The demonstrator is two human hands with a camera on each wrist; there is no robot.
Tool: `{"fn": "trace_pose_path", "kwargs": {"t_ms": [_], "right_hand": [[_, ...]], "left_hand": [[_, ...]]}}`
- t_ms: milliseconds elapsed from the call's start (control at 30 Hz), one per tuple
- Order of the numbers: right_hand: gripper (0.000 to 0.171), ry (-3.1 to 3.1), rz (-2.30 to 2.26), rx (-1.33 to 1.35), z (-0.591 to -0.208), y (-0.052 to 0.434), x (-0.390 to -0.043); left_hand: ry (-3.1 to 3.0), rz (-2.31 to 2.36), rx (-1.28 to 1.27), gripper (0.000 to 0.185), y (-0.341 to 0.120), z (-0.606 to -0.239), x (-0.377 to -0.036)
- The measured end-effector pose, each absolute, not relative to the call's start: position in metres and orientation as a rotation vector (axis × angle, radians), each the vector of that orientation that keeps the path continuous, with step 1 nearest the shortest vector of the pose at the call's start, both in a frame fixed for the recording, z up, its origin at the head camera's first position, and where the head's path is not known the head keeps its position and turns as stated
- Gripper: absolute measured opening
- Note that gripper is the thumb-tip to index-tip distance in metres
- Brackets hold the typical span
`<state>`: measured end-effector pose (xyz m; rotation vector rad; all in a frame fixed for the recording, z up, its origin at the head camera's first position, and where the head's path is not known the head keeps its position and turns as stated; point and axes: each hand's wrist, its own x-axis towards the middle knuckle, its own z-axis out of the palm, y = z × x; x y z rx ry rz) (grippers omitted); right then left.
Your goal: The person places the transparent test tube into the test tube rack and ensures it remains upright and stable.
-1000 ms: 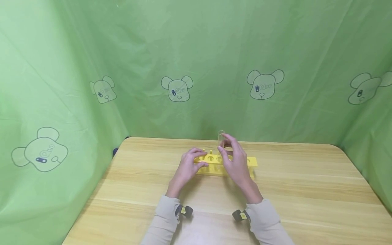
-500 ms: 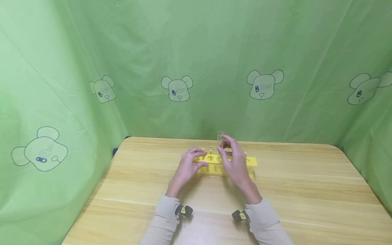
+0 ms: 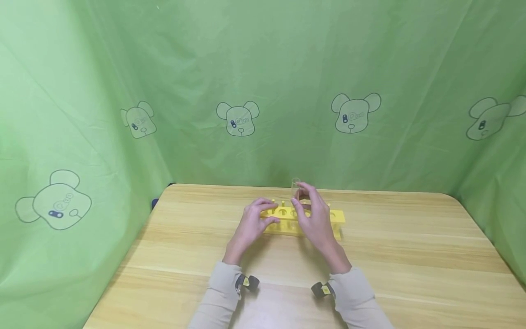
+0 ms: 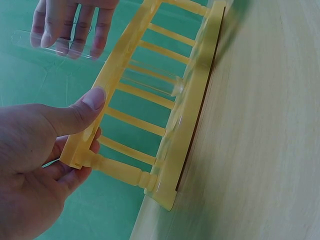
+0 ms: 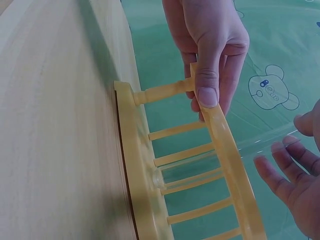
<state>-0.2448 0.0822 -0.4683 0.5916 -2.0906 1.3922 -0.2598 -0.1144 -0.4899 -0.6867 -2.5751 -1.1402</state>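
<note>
A person's left hand (image 3: 254, 220) gripped the near left end of a yellow rack (image 3: 324, 218) on a wooden desk (image 3: 411, 256), thumb on the top rail and fingers (image 4: 75, 172) curled beneath. The right hand (image 3: 314, 214) pinched a clear glass tube (image 3: 296, 188) by its upper part, its rounded foot already seated low in the rack's middle. Seemingly mid-insertion, the next move called for a gentle release.
</note>
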Motion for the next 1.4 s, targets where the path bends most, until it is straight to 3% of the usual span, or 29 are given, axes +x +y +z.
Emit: {"fn": "trace_pose_path", "kwargs": {"t_ms": [1400], "right_hand": [[0.049, -2.092, 1.431, 0.61, -0.4733, 0.0836, -0.2463]], "left_hand": [[-2.576, -1.121, -0.675, 0.044, -0.1129, -0.4892, -0.2588]]}}
